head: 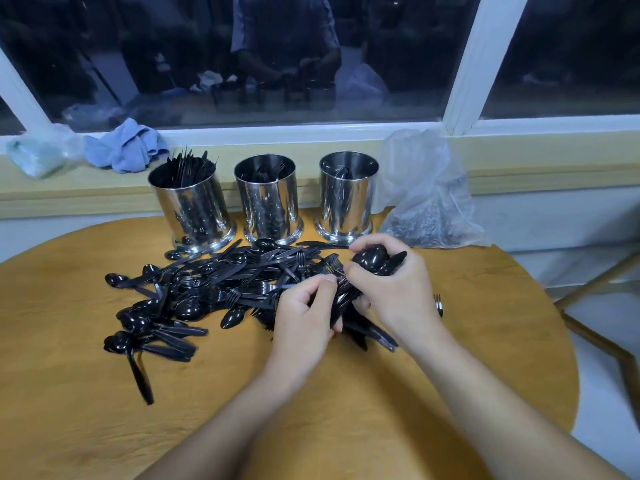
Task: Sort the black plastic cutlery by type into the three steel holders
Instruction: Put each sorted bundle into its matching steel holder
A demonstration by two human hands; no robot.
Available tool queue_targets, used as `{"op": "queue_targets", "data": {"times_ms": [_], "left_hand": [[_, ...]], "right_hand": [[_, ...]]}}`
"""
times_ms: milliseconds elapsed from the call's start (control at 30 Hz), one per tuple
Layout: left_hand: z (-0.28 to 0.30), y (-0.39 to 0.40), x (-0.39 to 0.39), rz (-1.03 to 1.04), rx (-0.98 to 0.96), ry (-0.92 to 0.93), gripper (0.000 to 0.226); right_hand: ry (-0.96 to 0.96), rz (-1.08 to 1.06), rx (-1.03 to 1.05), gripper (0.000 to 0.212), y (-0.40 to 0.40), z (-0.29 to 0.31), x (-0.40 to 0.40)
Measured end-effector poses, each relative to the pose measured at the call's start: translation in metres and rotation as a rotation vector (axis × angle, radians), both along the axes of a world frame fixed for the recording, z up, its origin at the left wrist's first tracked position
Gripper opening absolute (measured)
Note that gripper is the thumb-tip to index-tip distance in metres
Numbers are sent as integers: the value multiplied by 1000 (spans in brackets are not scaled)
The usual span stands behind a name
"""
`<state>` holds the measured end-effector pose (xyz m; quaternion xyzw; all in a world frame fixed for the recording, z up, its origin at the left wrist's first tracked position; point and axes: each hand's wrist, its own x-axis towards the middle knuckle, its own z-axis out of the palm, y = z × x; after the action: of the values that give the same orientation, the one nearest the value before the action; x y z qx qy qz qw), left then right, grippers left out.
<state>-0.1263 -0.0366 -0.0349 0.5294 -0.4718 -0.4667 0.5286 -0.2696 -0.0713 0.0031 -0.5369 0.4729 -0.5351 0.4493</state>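
Head view: we take the middle holder [268, 199] as landmark. Left holder [192, 209] beside it carries what look like knives; right holder [347, 195] shows spoons; the middle one prob. forks, hard to tell. Loose cutlery pile [194, 292] lies on the bench [485, 323] just in front of the middle holder, spreading left. Our right hand [391, 289], front-right of it, has its grip closed round a spoon bundle [372, 259]; left hand [304, 317] pinches handles at the pile's near edge. To do this well we'd align bowls one way, strip out stray forks w/ the left, then drop the lot into the right holder. No brands or writing readable.
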Motion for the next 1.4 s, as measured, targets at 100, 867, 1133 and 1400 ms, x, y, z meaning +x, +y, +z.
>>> {"op": "queue_targets", "data": {"times_ms": [100, 867, 1133, 1400], "left_hand": [[16, -29, -6, -56, 24, 107, 42], [-10, -251, 2, 86, -94, -398, 120], [-11, -253, 0, 88, -93, -456, 114], [3, -242, 3, 85, -49, -525, 106]], "right_hand": [[89, 28, -87, 18, -30, 27, -9], [937, 67, -171, 20, -292, 59, 2], [1217, 33, -285, 64, -285, 63, 4], [1210, -119, -266, 47, -282, 65, -2]]}}
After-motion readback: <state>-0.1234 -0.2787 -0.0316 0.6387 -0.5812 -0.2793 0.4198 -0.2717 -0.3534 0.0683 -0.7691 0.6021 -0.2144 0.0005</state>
